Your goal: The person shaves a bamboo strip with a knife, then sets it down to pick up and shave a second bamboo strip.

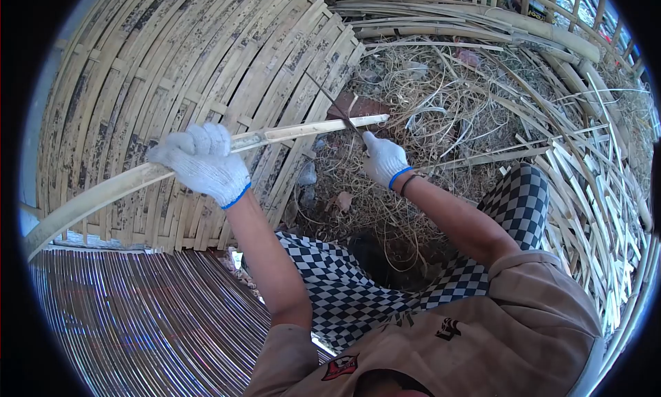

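A long pale bamboo strip [303, 130] runs from the far left to the middle of the head view, its right end over a reddish brick [358, 106]. My left hand [205, 159], in a white knitted glove with a blue cuff, is closed around the strip. My right hand [385, 161], gloved the same way, grips a long knife [322, 89] with a dark, narrow blade. The blade crosses the strip near its right end and points up and left. Most of the knife's handle is hidden in my fist.
A woven bamboo panel [172, 73] stands on the left. Curly bamboo shavings [441, 101] cover the ground ahead. Split bamboo strips [585, 218] lie piled on the right, and bamboo poles [475, 22] lie across the back. Thin slats [151, 314] spread at lower left.
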The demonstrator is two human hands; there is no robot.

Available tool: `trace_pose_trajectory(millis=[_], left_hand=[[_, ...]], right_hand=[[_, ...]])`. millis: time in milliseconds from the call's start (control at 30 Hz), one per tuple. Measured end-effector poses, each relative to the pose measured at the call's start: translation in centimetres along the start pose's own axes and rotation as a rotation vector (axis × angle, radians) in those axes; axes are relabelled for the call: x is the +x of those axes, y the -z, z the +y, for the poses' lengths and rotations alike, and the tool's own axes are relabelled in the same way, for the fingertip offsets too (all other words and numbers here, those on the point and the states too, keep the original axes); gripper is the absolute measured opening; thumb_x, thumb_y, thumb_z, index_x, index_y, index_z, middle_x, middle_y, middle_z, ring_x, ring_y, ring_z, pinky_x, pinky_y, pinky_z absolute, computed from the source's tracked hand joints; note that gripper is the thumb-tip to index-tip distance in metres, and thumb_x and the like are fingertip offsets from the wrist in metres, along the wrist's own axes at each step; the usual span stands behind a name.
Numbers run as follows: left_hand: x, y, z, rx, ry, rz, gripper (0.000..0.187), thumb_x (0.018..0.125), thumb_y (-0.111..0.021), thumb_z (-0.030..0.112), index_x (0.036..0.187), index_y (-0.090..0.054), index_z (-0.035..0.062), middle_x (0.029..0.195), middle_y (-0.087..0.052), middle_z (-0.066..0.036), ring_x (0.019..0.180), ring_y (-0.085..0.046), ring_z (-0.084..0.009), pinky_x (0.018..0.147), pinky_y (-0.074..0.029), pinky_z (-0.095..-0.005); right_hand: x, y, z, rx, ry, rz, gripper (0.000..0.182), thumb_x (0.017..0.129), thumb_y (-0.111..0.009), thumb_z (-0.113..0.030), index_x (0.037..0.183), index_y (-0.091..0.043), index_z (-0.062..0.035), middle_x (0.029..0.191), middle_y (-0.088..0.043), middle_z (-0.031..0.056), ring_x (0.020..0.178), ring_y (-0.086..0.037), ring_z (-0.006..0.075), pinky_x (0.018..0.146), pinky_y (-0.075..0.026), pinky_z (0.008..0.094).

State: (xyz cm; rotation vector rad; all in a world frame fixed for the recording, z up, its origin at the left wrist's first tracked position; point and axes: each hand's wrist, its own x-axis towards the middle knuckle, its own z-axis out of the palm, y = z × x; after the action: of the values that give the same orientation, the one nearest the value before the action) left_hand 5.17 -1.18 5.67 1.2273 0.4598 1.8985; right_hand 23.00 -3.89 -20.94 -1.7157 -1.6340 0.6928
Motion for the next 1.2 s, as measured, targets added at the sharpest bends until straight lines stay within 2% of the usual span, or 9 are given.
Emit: trace_pose_trajectory(millis=[167,267,333,500,700,800,867,1067,1200], left_hand=[[0.2,-1.0,0.1,-0.003,0.029,-0.041,0.063,0.104,-0.042,0.059,0.055,-0.027,0.0223,0.047,-0.022,0.005,0.041,-0.015,-0.0106,0.039,-0.014,-0.0283],[-0.3,-1.3,0.0,0.017,0.025,-0.038,0.063,0.104,-0.041,0.059,0.055,-0.027,0.0223,0.047,-0.022,0.005,0.042,-0.014,-0.0106,0.039,-0.013,-0.0285],[-0.1,-1.4,-0.1,-0.002,0.025,-0.064,0.063,0.105,-0.040,0.059,0.055,-0.027,0.0224,0.047,-0.022,0.005,0.042,-0.014,-0.0105,0.039,-0.013,-0.0285],[-0.1,-0.1,0.1,-0.002,0.010,-0.060,0.063,0.105,-0.039,0.058,0.055,-0.026,0.0223,0.048,-0.022,0.005,0.042,-0.014,-0.0105,0.039,-0.013,-0.0281],[0.4,-1.2,0.0,-0.024,0.048,-0.104,0.064,0.104,-0.038,0.061,0.055,-0.026,0.0219,0.047,-0.022,0.004,0.041,-0.014,-0.0109,0.039,-0.013,-0.0281],[-0.1,-1.6,-0.1,-0.058,0.055,-0.127,0.064,0.104,-0.037,0.061,0.055,-0.026,0.0217,0.047,-0.023,0.004,0.041,-0.015,-0.0106,0.039,-0.013,-0.0281],[0.2,-0.6,-0.1,-0.103,0.068,-0.166,0.064,0.105,-0.036,0.061,0.055,-0.027,0.0216,0.047,-0.023,0.004,0.041,-0.015,-0.0106,0.038,-0.014,-0.0280],[0.1,-0.8,0.0,0.002,0.027,-0.090,0.063,0.105,-0.036,0.060,0.057,-0.027,0.0217,0.048,-0.021,0.004,0.042,-0.014,-0.0105,0.039,-0.013,-0.0286],[0.5,-1.1,-0.1,-0.016,0.043,-0.108,0.062,0.106,-0.037,0.059,0.057,-0.026,0.0217,0.049,-0.022,0.004,0.043,-0.014,-0.0101,0.040,-0.013,-0.0289]], right_hand=[[-1.2,4.0,-5.8,0.025,0.328,0.092,0.025,0.085,-0.065,-0.014,0.107,-0.054,-0.0090,0.083,-0.068,0.0175,0.081,-0.069,0.0389,0.068,-0.054,0.0510],[-0.5,2.1,-2.5,-0.013,0.350,0.154,0.026,0.086,-0.066,-0.016,0.108,-0.055,-0.0102,0.080,-0.066,0.0154,0.079,-0.069,0.0370,0.066,-0.054,0.0491],[-0.3,-0.6,2.4,-0.001,0.029,0.064,0.026,0.088,-0.063,-0.014,0.113,-0.055,-0.0101,0.084,-0.069,0.0177,0.084,-0.069,0.0390,0.068,-0.054,0.0502],[0.4,-1.7,3.7,-0.044,-0.082,-0.018,0.033,0.086,-0.063,-0.015,0.116,-0.053,-0.0082,0.089,-0.071,0.0195,0.089,-0.070,0.0388,0.072,-0.054,0.0532],[0.0,2.8,-2.7,0.026,0.344,0.108,0.029,0.084,-0.062,-0.012,0.112,-0.053,-0.0096,0.084,-0.069,0.0174,0.086,-0.069,0.0389,0.069,-0.053,0.0528],[0.2,-0.1,2.6,0.029,0.179,0.082,0.026,0.086,-0.063,-0.014,0.111,-0.056,-0.0074,0.087,-0.070,0.0190,0.086,-0.070,0.0390,0.073,-0.054,0.0516],[0.2,-2.5,7.8,-0.048,-0.186,-0.004,0.027,0.085,-0.062,-0.012,0.111,-0.056,-0.0072,0.090,-0.071,0.0209,0.089,-0.070,0.0404,0.076,-0.055,0.0514],[0.4,-0.7,3.8,-0.002,-0.108,-0.023,0.028,0.083,-0.065,-0.015,0.108,-0.055,-0.0059,0.087,-0.069,0.0214,0.087,-0.068,0.0424,0.073,-0.053,0.0521],[0.4,1.7,-0.1,0.067,0.238,0.093,0.025,0.084,-0.065,-0.016,0.105,-0.054,-0.0080,0.084,-0.069,0.0183,0.084,-0.068,0.0397,0.070,-0.053,0.0506]])
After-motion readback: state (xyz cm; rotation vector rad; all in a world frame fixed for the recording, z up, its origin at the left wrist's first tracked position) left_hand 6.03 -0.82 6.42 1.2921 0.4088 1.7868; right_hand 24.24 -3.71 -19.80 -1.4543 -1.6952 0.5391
